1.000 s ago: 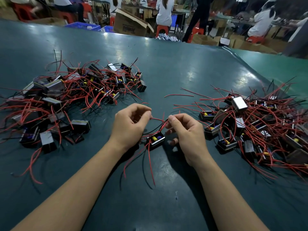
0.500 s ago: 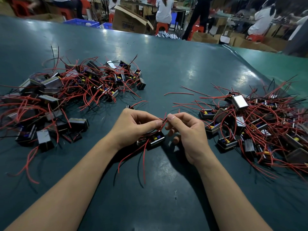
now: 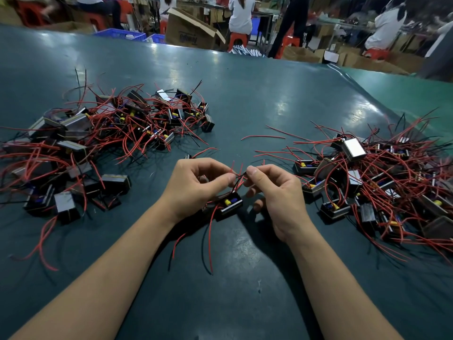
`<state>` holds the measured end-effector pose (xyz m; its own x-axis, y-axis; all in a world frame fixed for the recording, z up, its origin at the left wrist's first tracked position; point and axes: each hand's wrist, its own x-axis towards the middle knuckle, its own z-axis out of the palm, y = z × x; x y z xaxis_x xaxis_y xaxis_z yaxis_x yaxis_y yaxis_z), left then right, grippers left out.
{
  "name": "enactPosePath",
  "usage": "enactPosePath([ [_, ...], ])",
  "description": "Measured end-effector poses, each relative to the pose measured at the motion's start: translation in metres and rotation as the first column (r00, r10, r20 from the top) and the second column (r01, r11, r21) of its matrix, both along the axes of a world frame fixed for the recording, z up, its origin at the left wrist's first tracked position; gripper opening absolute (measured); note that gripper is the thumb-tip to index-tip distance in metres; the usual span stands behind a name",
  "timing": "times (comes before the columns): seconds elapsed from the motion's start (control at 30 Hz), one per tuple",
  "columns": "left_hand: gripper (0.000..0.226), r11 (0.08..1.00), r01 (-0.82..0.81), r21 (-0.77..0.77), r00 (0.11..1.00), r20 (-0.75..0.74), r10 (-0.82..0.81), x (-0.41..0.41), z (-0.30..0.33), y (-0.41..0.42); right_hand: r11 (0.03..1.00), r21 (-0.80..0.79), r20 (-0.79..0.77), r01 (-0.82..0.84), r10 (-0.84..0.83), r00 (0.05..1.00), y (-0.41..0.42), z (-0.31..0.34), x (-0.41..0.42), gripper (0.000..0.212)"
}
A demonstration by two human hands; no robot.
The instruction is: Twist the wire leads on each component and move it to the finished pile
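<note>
Both the left hand [image 3: 196, 185] and right hand [image 3: 274, 190] pinch the red and black wire leads [image 3: 239, 176] between thumb and forefinger, the leads rising steeply from the small black component [image 3: 229, 204] resting just below the pinch.

Your two forearms come in from the near edge, and both are bare from the frame edge up to the wrists: no sleeve, cuff or glove shows on either. Your left hand [image 3: 196, 185] and your right hand [image 3: 274, 192] wear no rings, watch or wristband. The fingernails you can see are short and unpainted.
</note>
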<state>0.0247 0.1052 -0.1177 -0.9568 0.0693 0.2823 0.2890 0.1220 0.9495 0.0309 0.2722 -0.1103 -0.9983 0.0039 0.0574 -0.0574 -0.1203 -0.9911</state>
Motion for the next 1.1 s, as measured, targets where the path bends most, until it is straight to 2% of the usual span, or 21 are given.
enactPosePath([
  [0.17,0.02,0.987,-0.04,0.156,0.999,0.041,0.034,-0.002,0.005,-0.004,0.998,0.033,0.032,0.045,-0.046,0.998,0.001,0.0,-0.001,0.012],
  [0.3,0.049,0.971,-0.085,0.222,0.982,0.184,0.044,-0.005,0.006,-0.002,0.995,-0.067,0.064,-0.072,0.076,0.995,0.002,0.002,-0.002,0.019],
  [0.37,0.042,0.975,-0.12,0.186,0.97,0.233,0.075,-0.007,0.005,-0.002,0.988,-0.095,0.061,-0.119,0.125,0.99,0.002,0.003,-0.001,0.019],
  [0.5,0.003,0.981,-0.084,0.173,0.967,0.251,0.039,-0.007,0.004,-0.003,0.983,-0.125,0.066,-0.131,0.14,0.988,0.002,0.005,0.001,0.033],
  [0.6,0.006,0.974,-0.228,-0.008,0.972,0.048,0.228,-0.008,0.003,-0.005,0.979,-0.148,0.081,-0.14,0.153,0.985,0.003,0.007,0.002,0.036],
  [0.67,0.009,0.903,-0.394,-0.175,0.919,-0.102,0.381,-0.009,0.001,-0.009,0.972,-0.17,0.085,-0.164,0.18,0.98,0.003,0.009,0.003,0.028],
  [0.73,0.022,0.812,-0.487,-0.322,0.873,-0.159,0.46,-0.009,-0.001,-0.013,0.966,-0.183,0.095,-0.184,0.204,0.974,0.003,0.009,0.003,0.024],
  [0.8,0.034,0.786,-0.447,-0.427,0.89,-0.127,0.438,-0.009,-0.003,-0.015,0.962,-0.188,0.103,-0.197,0.218,0.97,0.002,0.008,0.004,0.026],
  [0.87,0.039,0.822,-0.285,-0.493,0.952,-0.042,0.305,-0.006,-0.002,-0.016,0.961,-0.187,0.107,-0.203,0.225,0.968,0.002,0.008,0.005,0.024],
  [0.97,0.03,0.809,-0.131,-0.572,0.987,0.001,0.161,0.001,0.001,-0.016,0.961,-0.185,0.116,-0.205,0.229,0.967,0.002,0.008,0.004,0.027],
  [1.03,0.016,0.889,-0.077,-0.452,0.996,0.009,0.091,0.002,0.002,-0.015,0.962,-0.189,0.123,-0.196,0.221,0.968,0.002,0.007,0.003,0.028],
  [1.1,0.017,0.974,-0.065,-0.218,0.997,0.024,0.072,0.003,0.005,-0.012,0.965,-0.184,0.127,-0.187,0.213,0.969,0.002,0.007,0.003,0.026],
])
